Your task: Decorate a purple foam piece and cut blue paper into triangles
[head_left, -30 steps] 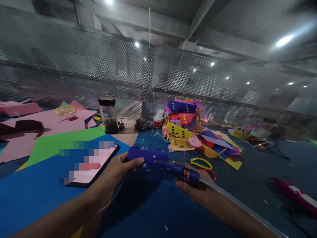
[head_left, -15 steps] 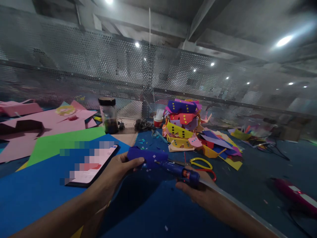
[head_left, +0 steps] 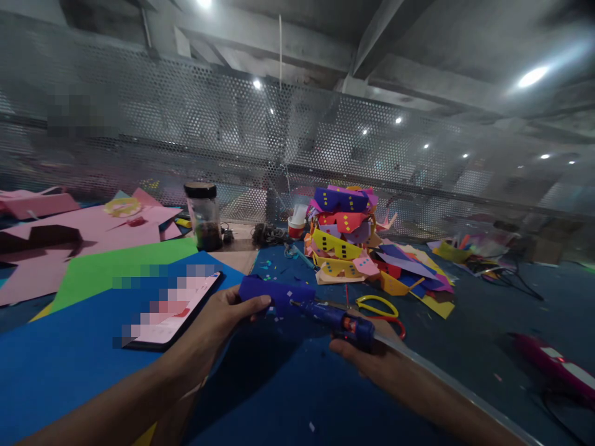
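Note:
Between thumb and fingers, my left hand (head_left: 232, 316) pinches the left end of a dark blue paper piece (head_left: 264, 292) that carries a few small pale squares. My right hand (head_left: 367, 347) is wrapped around a blue hot glue gun (head_left: 325, 314), with a long clear glue stick (head_left: 432, 365) running out of its back. The gun's nozzle points left, its tip at the blue paper near a pale square; whether it touches I cannot tell. Just beyond the gun lie scissors (head_left: 379, 305) with yellow and red handles, partly hidden by my right hand.
A phone (head_left: 186, 316) rests on blue sheets at left, near a dark-lidded jar (head_left: 203, 217). Colourful paper pieces with small squares form a pile (head_left: 344, 241) behind my hands, beside a paper cup (head_left: 296, 227). At right lies a magenta tool (head_left: 553, 365) with a cord.
Both hands, the blue paper and the glue gun stay almost where they were. The gun's tip has shifted very slightly.

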Motion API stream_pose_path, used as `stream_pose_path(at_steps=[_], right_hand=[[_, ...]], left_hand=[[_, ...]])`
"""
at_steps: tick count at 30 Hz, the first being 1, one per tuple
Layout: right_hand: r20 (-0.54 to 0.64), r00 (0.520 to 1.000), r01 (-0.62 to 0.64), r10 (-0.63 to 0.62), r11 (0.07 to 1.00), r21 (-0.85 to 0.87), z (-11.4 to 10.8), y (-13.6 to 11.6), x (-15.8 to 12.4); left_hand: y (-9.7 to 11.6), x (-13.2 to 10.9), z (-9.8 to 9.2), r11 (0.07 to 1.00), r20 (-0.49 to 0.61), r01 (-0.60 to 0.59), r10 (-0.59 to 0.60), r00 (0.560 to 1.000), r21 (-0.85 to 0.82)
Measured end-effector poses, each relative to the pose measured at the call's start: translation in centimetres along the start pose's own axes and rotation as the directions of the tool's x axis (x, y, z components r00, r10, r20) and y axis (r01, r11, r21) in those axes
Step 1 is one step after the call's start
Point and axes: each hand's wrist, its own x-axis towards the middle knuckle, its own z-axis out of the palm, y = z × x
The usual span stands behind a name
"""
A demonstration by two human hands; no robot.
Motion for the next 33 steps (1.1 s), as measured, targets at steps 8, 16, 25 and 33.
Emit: stream_pose_path(at_steps=[8, 16, 25, 33], right_hand=[[-0.049, 0.998, 0.038, -0.035, 0.998, 0.044, 0.2, -0.1, -0.3], [-0.047, 0.994, 0.1, -0.097, 0.993, 0.061, 0.7, 1.4, 0.2], [-0.032, 0.995, 0.101, -0.099, 0.993, 0.055, 0.7, 1.6, 0.1], [-0.021, 0.995, 0.099, -0.098, 0.994, 0.046, 0.8, 2.1, 0.3]], left_hand=[[0.1, -0.2, 0.0, 0.994, 0.023, 0.011, -0.008, 1.0, -0.111], [0.0, -0.2, -0.1, 0.99, 0.044, 0.014, -0.008, 0.999, -0.139], [-0.3, 0.2, -0.5, 0.993, 0.04, 0.01, -0.006, 0.999, -0.121], [-0.2, 0.0, -0.2, 0.989, 0.026, 0.024, -0.02, 0.999, -0.148]])
